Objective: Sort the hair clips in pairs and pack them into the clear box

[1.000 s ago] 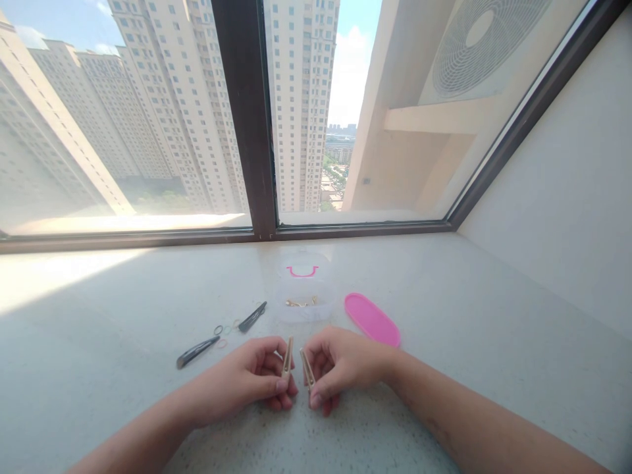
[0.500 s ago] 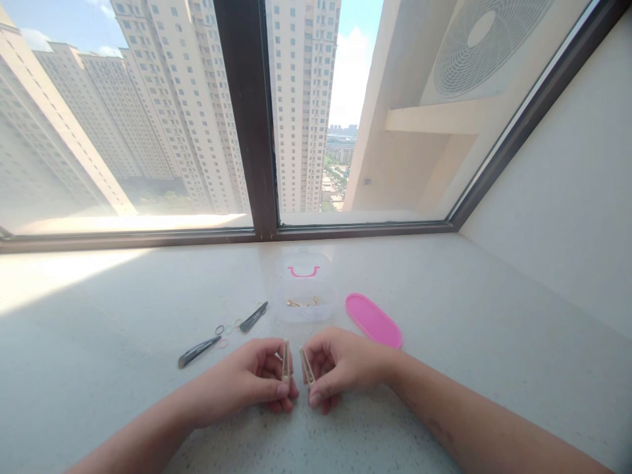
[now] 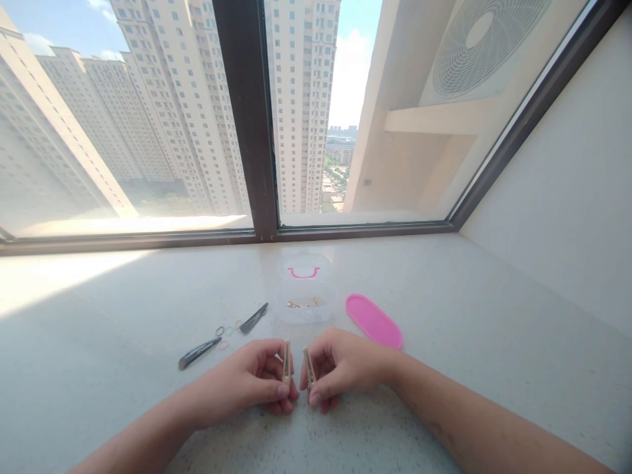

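Note:
My left hand (image 3: 251, 382) is closed around a gold hair clip (image 3: 286, 361), pinched upright between thumb and fingers. Beside it, my right hand (image 3: 340, 368) grips a second gold hair clip (image 3: 309, 367) the same way. The two clips stand a few centimetres apart, just above the pale stone sill (image 3: 444, 316). Behind the hands sits a clear plastic box (image 3: 306, 293) with a pink handle and some gold clips inside. Its pink oval lid (image 3: 374, 320) lies flat to the right.
Two dark hair clips (image 3: 199, 352) (image 3: 254, 317) and several small hair ties (image 3: 224, 332) lie on the sill left of the box. A dark window frame (image 3: 247, 118) runs along the back, and a white wall (image 3: 567, 197) closes the right side.
The right hand's clip has tipped slightly more upright and nearer the left one. Both hands stay in place.

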The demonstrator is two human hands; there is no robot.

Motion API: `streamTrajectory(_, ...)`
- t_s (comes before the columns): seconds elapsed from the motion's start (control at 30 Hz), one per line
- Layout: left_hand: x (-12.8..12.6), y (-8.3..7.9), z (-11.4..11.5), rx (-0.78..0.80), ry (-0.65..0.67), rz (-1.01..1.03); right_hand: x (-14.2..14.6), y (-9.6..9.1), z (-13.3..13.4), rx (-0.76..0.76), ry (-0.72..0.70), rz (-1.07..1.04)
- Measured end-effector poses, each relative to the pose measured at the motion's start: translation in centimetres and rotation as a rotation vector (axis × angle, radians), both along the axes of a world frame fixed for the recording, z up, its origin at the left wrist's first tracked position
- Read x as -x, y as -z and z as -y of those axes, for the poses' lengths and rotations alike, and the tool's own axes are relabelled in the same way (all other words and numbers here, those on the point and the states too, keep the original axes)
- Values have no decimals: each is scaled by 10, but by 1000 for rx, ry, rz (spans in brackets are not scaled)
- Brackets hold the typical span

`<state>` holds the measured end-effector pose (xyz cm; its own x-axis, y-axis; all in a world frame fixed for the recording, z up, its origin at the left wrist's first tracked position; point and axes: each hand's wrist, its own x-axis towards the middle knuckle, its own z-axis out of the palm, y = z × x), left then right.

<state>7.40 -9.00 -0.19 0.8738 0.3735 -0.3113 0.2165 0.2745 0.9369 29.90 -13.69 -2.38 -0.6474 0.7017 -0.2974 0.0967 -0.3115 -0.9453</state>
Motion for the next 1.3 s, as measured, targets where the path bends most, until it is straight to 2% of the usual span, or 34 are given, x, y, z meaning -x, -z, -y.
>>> streamTrajectory(1.3,0,1,2,-12,-8,-23,0,-2,1,-21,-7,-3)
